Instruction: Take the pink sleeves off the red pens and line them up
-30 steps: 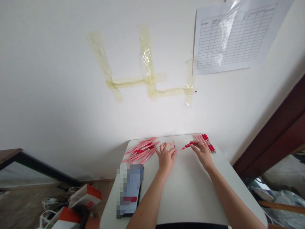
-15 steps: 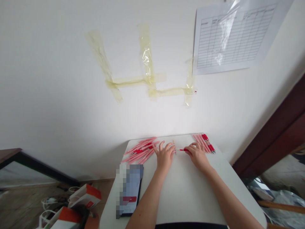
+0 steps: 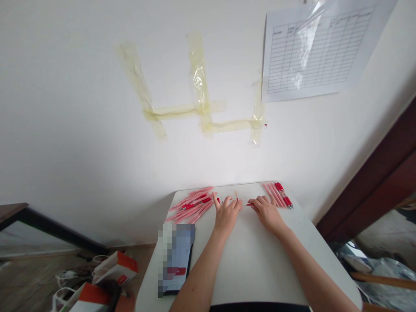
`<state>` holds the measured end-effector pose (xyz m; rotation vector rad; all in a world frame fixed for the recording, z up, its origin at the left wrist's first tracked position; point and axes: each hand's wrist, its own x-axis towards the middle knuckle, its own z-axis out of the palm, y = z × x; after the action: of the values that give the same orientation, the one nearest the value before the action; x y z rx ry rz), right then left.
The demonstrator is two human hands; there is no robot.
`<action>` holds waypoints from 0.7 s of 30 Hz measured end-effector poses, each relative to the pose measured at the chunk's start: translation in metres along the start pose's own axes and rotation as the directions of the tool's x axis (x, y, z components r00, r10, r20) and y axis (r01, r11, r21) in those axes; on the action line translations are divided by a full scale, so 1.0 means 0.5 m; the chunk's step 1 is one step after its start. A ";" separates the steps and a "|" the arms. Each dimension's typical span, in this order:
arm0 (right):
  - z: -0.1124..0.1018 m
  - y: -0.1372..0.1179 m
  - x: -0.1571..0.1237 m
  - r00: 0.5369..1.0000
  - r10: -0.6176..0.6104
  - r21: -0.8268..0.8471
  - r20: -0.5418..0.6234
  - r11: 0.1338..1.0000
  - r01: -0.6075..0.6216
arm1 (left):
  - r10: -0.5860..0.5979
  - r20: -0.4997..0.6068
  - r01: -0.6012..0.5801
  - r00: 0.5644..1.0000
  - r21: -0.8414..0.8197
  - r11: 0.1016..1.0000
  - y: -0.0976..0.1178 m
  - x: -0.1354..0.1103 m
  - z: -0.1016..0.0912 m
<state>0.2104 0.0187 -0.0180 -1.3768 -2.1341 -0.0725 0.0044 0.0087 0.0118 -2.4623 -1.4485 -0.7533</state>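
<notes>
See pen (image 3: 249, 204) between the two hands, on the table (image 3: 260, 268) or just over it, cannot tell which. Held by right hand (image 3: 267, 212) in a narrow pinch. Reaches to left hand (image 3: 227, 212) with its thin pale end (image 3: 245, 205); cannot tell if gripped there, only see thumb and forefinger close together. Points leftward with this end, long axis running sideways across the table, nearly level. Looks light and stiff, perhaps slightly slippery; probably weak at the thin end. Better take hold by the red part.
</notes>
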 end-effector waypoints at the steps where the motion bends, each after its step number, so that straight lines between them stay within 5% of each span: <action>1: -0.002 -0.001 0.000 1.000 -0.004 0.006 0.006 1.000 0.004 | -0.005 0.004 0.005 1.000 0.011 1.000 0.001 0.000 0.000; 16: -0.019 -0.014 -0.002 0.991 0.032 -0.004 0.132 0.999 -0.032 | 0.029 0.040 -0.033 0.999 0.093 0.995 0.007 -0.006 0.031; 21: -0.008 -0.018 0.000 0.996 0.032 -0.024 0.083 0.999 -0.030 | -0.021 0.087 0.015 0.996 0.065 0.998 0.014 -0.001 0.023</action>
<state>0.2047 0.0130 -0.0124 -1.4491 -2.1854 -0.0273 0.0144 0.0096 0.0023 -2.4658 -1.5021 -0.5992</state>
